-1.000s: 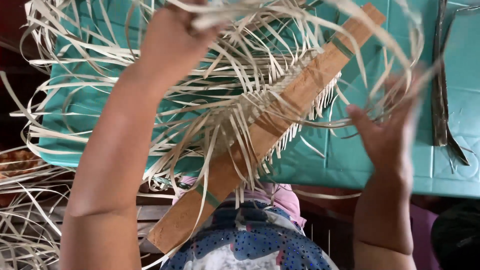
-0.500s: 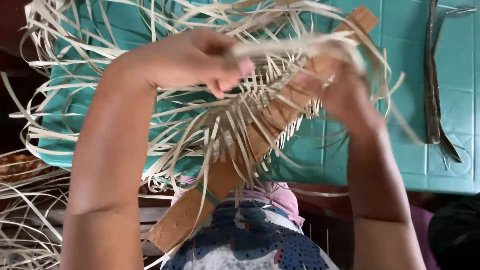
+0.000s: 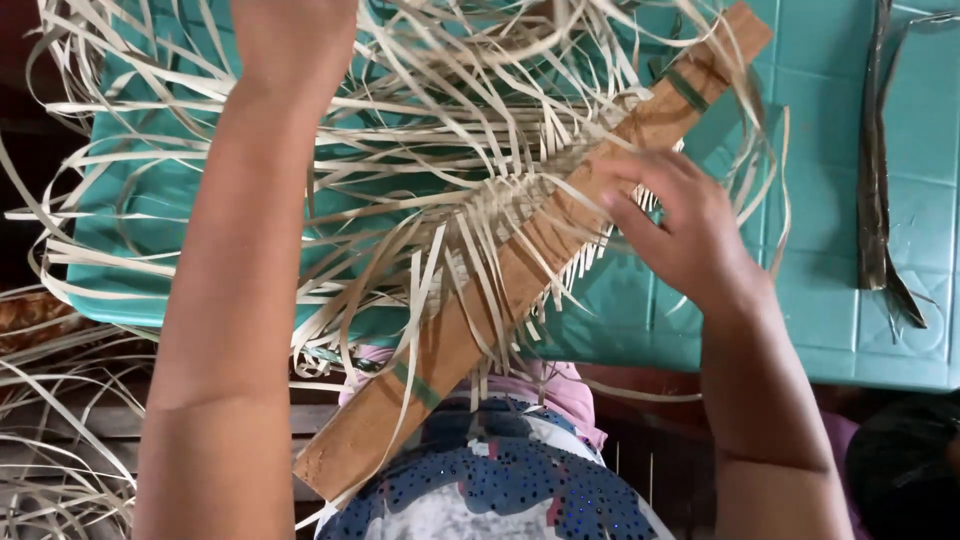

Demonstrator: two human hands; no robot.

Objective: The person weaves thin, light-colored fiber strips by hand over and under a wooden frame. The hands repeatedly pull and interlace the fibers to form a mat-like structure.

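Right hand down on the weave, left arm lifted out of frame.

Half a second ago both hands gripped strips above the wooden board [image 3: 530, 265]; now the right hand [image 3: 680, 225] presses fingertips on the woven strips [image 3: 500, 200] at 3 o'clock of the board's middle, pinning, not clenched. Left hand [image 3: 295, 30] is up at 12 o'clock, fingers cropped: grip unknown. Loose strips fan over the teal table [image 3: 880, 340]; work looks mid-row.

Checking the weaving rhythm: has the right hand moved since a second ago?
Yes. The right hand has dropped from beyond the wooden board's far edge onto the board, fingers on the woven strips.
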